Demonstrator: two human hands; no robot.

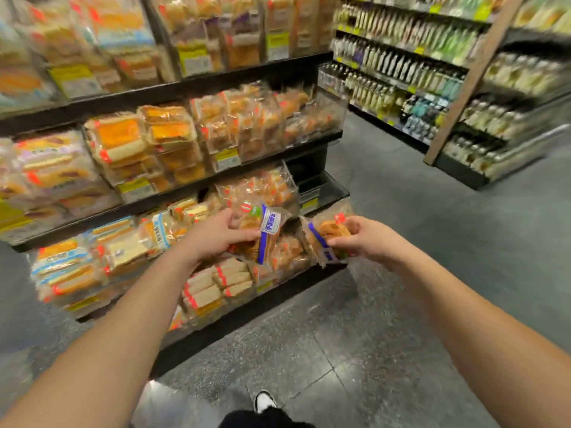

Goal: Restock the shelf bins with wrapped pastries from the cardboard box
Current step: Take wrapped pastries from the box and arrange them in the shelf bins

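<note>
Grey speckled floor tiles (pixel 355 350) fill the lower half of the frame, and a dark tiered shelf unit (pixel 247 307) stacked with clear-wrapped orange and yellow pastries rises across the left and centre. At centre frame the left hand (pixel 216 236) curls its fingers and thumb around a clear-wrapped golden pastry with a blue and white label strip (pixel 265 230), holding it just in front of the clear plastic bin on the lower tier (pixel 287 177), which is already full of similar packets. Just to the right, the right hand (pixel 367 239) pinches a second clear-wrapped pastry with a blue label and red tag (pixel 327 236) near the shelf's right end; the two packets sit close together but apart. Blurred shelves of bottles (pixel 401 72), probably drinks, line the upper right. A black and white shoe (pixel 265 400) shows at the bottom edge.
</note>
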